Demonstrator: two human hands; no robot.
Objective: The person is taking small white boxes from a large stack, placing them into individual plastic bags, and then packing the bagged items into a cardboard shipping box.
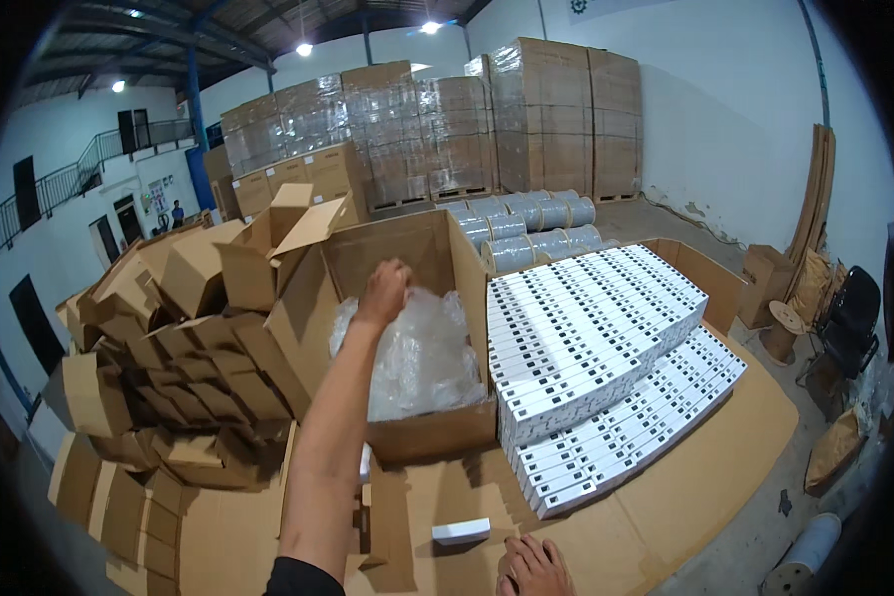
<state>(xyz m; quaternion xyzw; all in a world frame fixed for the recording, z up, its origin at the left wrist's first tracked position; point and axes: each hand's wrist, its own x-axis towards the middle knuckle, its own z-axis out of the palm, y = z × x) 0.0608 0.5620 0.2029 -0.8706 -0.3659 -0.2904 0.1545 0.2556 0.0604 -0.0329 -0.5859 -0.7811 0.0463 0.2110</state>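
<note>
My left hand [388,288] reaches over a large open cardboard box, its fingers curled closed. Directly under it, crumpled clear plastic bags [417,358] fill that cardboard box [432,437]; whether a piece of plastic is in the fingers is hard to tell. Low in the view, my right hand [534,568] rests on the cardboard-covered surface [606,556], fingers spread and holding nothing. Just left of it lies a small white box [461,531], apart from the fingers. To the right, tight rows of slim white boxes [596,318] with dark squares are stacked in two steps.
Many opened brown cartons [184,368] pile up on the left. An open carton [382,517] stands beside my left forearm. Behind are grey cable spools [526,219] and wrapped pallet stacks [561,119]. A black chair [852,308] and a wooden spool [785,323] stand at right.
</note>
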